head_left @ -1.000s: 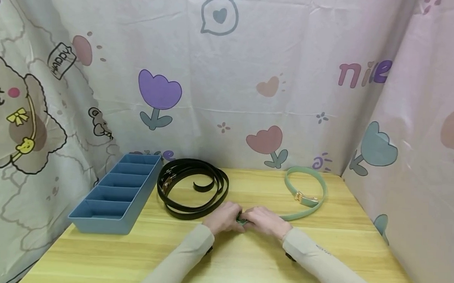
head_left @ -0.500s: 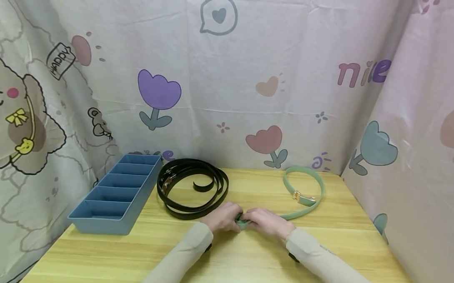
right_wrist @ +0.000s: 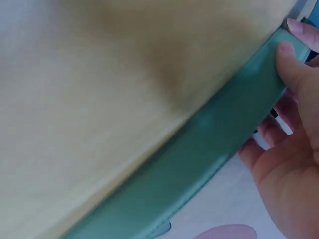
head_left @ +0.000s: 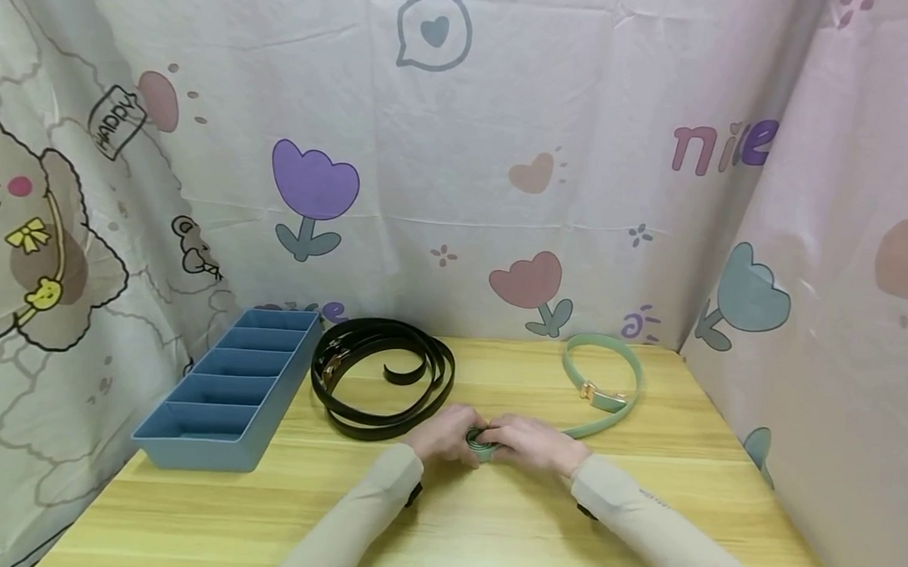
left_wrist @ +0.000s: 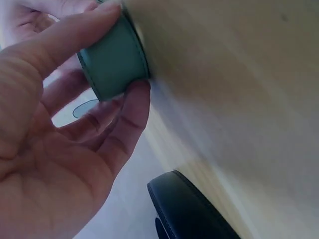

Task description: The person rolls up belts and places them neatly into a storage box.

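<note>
A green belt lies between and beyond my hands, its near end wound into a small coil. My left hand holds that coil on the table, thumb on one side and fingers on the other, as the left wrist view shows around the green roll. My right hand pinches the belt beside the coil; in the right wrist view the strap runs out from its thumb and fingers. The unrolled length curves away to the right, ending at a gold-coloured buckle. Part of the coil is hidden by the fingers.
Black belts lie in loose loops left of the hands, close to the left hand. Further left stands a blue organizer box with several compartments. A printed curtain hangs behind and beside the wooden table.
The green belt's loose loop and buckle have slid a little to the left, towards the hands. More of the coil shows between the fingers. The black belts and box stay put.
</note>
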`<state>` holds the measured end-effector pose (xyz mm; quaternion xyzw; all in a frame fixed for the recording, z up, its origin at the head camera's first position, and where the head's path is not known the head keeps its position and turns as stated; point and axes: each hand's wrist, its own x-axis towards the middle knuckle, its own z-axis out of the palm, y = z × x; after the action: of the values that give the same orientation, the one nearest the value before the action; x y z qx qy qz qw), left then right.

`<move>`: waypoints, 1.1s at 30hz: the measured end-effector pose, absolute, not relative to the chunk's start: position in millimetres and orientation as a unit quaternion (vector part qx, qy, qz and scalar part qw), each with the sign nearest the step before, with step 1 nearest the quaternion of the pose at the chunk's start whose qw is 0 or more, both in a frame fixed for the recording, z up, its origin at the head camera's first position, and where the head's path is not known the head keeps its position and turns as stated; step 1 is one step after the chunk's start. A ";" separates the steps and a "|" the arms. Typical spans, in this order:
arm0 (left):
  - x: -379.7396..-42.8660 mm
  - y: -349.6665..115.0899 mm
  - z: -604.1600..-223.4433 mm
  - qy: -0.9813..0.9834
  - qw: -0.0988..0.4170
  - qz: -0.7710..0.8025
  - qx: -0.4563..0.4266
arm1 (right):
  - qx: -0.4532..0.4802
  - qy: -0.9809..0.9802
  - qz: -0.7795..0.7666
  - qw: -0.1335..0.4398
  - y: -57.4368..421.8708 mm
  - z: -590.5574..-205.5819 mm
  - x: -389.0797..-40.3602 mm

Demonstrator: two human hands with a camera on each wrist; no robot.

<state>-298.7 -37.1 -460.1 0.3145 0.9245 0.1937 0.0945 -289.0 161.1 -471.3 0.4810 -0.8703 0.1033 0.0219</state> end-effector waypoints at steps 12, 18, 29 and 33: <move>-291.7 -34.3 -464.4 0.937 0.059 0.181 0.291 | 0.497 -0.857 0.130 0.033 157.4 -472.3 -285.1; -298.2 -36.0 -463.6 0.920 0.067 0.172 0.347 | 0.489 -0.857 0.163 -0.003 164.2 -472.0 -289.5; -292.8 -27.4 -463.7 0.933 0.058 0.168 0.313 | 0.483 -0.864 0.138 0.039 162.6 -472.4 -287.0; -292.2 -26.6 -462.1 0.933 0.060 0.156 0.320 | 0.495 -0.856 0.149 0.030 165.9 -474.0 -287.3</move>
<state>-292.2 -26.6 -462.1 0.3200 0.9325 0.1560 0.0603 -287.3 165.9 -474.0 0.4947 -0.8557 0.1489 0.0300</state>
